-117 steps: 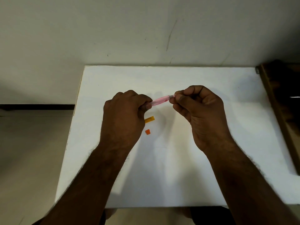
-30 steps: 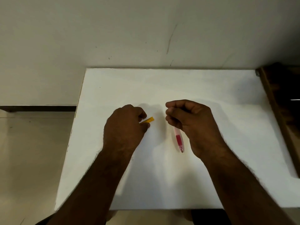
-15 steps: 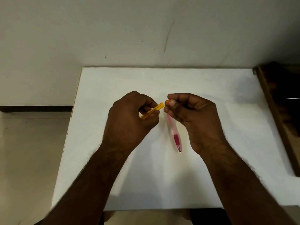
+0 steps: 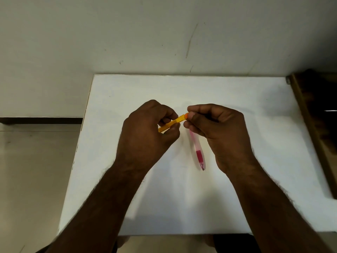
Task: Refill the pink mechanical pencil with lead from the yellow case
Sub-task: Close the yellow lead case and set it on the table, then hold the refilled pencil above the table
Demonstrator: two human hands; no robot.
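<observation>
The yellow lead case (image 4: pixel 173 122) is a slim yellow stick held above the white table (image 4: pixel 237 106), pinched in my left hand (image 4: pixel 149 132). Its far end carries an orange cap (image 4: pixel 186 115), which the thumb and forefinger of my right hand (image 4: pixel 217 128) pinch. The pink mechanical pencil (image 4: pixel 197 152) lies on the table under my right hand, tip pointing toward me; its upper end is hidden by my fingers.
A dark wooden piece of furniture (image 4: pixel 315 115) borders the table's right edge. A plain wall (image 4: pixel 164 33) rises behind the table. Tiled floor (image 4: pixel 36 170) lies to the left.
The pencil went from both hands down onto the table. My left hand picked the yellow case up off the table, and my right hand brought the orange cap onto its end.
</observation>
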